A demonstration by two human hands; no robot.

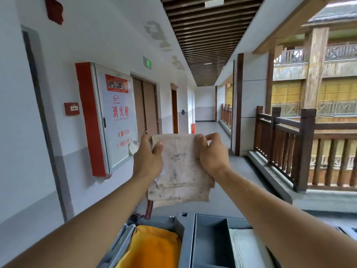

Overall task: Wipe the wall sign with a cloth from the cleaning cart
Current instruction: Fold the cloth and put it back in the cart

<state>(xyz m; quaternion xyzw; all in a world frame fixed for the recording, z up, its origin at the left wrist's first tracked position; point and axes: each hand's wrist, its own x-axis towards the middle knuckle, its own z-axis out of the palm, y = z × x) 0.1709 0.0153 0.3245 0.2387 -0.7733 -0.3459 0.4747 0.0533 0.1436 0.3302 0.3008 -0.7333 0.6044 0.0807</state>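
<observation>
We pinch the cloth (181,163) by its top corners, left hand (147,158) and right hand (210,154) with fingers closed on the fabric | cloth hangs folded and stained between our hands, above the grey cleaning cart (188,238) | fire hydrant cabinet (108,117) on wall just left; corridor open ahead, wooden railing (289,144) on right

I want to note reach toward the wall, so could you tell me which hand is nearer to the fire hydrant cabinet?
Left. The left hand grips the cloth's left edge just beside the fire hydrant cabinet's lower corner; the right hand holds the opposite edge, farther toward the railing side.
</observation>
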